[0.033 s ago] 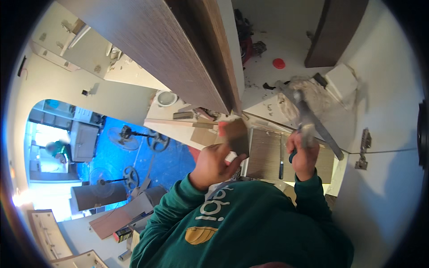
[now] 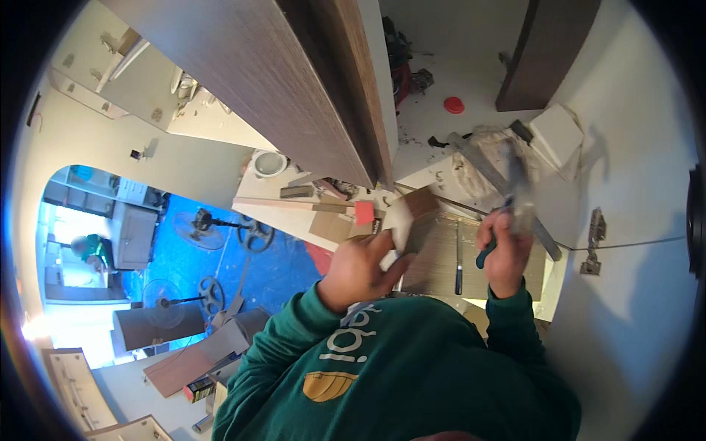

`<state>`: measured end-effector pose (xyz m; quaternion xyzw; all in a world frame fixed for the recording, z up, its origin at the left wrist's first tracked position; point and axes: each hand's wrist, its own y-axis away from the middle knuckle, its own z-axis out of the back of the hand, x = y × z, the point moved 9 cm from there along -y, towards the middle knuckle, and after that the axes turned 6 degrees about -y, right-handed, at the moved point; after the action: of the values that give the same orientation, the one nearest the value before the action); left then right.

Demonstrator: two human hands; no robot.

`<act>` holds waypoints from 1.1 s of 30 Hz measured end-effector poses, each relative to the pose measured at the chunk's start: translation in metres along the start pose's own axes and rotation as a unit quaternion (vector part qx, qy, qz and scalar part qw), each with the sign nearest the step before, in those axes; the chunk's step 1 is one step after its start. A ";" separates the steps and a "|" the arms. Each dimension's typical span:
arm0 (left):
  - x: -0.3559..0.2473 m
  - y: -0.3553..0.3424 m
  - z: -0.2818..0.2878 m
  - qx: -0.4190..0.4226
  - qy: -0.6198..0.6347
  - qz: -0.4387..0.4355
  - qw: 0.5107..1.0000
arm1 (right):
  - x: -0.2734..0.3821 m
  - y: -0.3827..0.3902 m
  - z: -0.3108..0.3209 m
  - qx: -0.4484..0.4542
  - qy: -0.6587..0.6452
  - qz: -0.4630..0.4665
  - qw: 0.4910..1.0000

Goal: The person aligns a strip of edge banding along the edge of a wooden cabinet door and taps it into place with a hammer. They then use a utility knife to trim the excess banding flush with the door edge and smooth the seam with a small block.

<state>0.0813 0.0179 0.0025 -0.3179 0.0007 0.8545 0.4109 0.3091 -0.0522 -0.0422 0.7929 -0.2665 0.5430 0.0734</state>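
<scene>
My left hand [image 2: 357, 270] is closed on a small brown board piece [image 2: 421, 208], gripping its lower left edge; the piece is tilted and blurred by motion. To the right, my right hand [image 2: 507, 256] wraps round the dark green handle of a tool [image 2: 485, 254]. Its grey metal upper part is too smeared to show the kind. Between the hands, a thin tool with a black handle [image 2: 459, 279] lies on a brown wood-grain panel [image 2: 434, 253]. Behind my right hand rests a long grey bar [image 2: 543, 237], partly over a crumpled pale cloth [image 2: 471, 176].
A tall wood-grain board [image 2: 257, 81] rises at the upper left. On the white worktop are a red lid [image 2: 454, 105], a white block [image 2: 557, 136], a red square [image 2: 365, 212] and scraps. A fan [image 2: 202, 220] stands on the blue floor; another person [image 2: 95, 250] is far left.
The board piece has turned in my left hand and shifted right, uncovering the red square. The metal part of the tool in my right hand has swung slightly.
</scene>
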 end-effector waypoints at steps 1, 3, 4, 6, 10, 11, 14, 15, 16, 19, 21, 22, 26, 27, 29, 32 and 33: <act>-0.010 -0.011 -0.008 -0.001 0.016 -0.007 1.000 | 0.020 -0.001 0.004 -0.034 -0.009 0.013 0.999; -0.033 -0.044 -0.016 -0.028 0.090 -0.007 0.996 | 0.058 0.001 0.013 -0.100 -0.029 0.041 0.994; -0.037 -0.063 -0.020 -0.045 0.114 0.001 0.992 | 0.075 0.003 0.017 -0.111 -0.035 0.059 0.992; -0.032 -0.106 -0.030 -0.067 0.138 0.033 0.988 | 0.101 0.008 0.022 -0.139 -0.032 0.108 0.984; -0.002 -0.162 -0.073 -0.011 0.355 0.199 0.913 | 0.114 0.027 0.027 -0.140 -0.026 0.132 0.981; 0.007 -0.172 -0.084 -0.015 0.379 0.217 0.899 | 0.111 0.033 0.027 -0.141 -0.023 0.124 0.982; 0.029 -0.185 -0.113 -0.056 0.435 0.260 0.860 | 0.107 0.050 0.020 -0.138 0.008 0.093 0.986; 0.035 -0.189 -0.119 -0.074 0.451 0.272 0.847 | 0.102 0.054 0.023 -0.136 0.020 0.080 0.987; 0.035 -0.193 -0.129 -0.042 0.469 0.278 0.837 | 0.098 0.057 0.024 -0.134 0.032 0.067 0.988; 0.037 -0.199 -0.150 0.041 0.504 0.306 0.807 | 0.097 0.064 0.018 -0.159 0.096 0.060 0.981; 0.044 -0.196 -0.158 0.078 0.504 0.336 0.791 | 0.091 0.068 0.014 -0.138 0.133 0.032 0.981; 0.047 -0.195 -0.157 0.086 0.500 0.312 0.804 | 0.087 0.069 0.012 -0.126 0.151 0.018 0.980; 0.015 -0.141 -0.129 0.098 0.445 0.228 0.860 | 0.079 0.071 0.008 -0.104 0.195 0.035 0.975; -0.009 -0.118 -0.101 0.095 0.396 0.140 0.902 | 0.072 0.073 0.010 -0.101 0.187 0.034 0.977; -0.036 -0.079 -0.028 0.028 0.254 -0.042 0.966 | 0.059 0.071 0.006 -0.065 0.204 0.035 0.976; -0.067 -0.049 0.105 -0.218 0.012 -0.297 0.930 | 0.041 0.064 -0.007 0.024 0.300 0.054 0.952; -0.081 -0.050 0.145 -0.299 -0.075 -0.379 0.873 | 0.034 0.058 -0.014 0.053 0.339 0.068 0.937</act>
<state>0.0748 0.0322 0.1751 -0.3367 -0.4061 0.6140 0.5872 0.2772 -0.1069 -0.0163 0.5447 -0.2497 0.7966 0.0799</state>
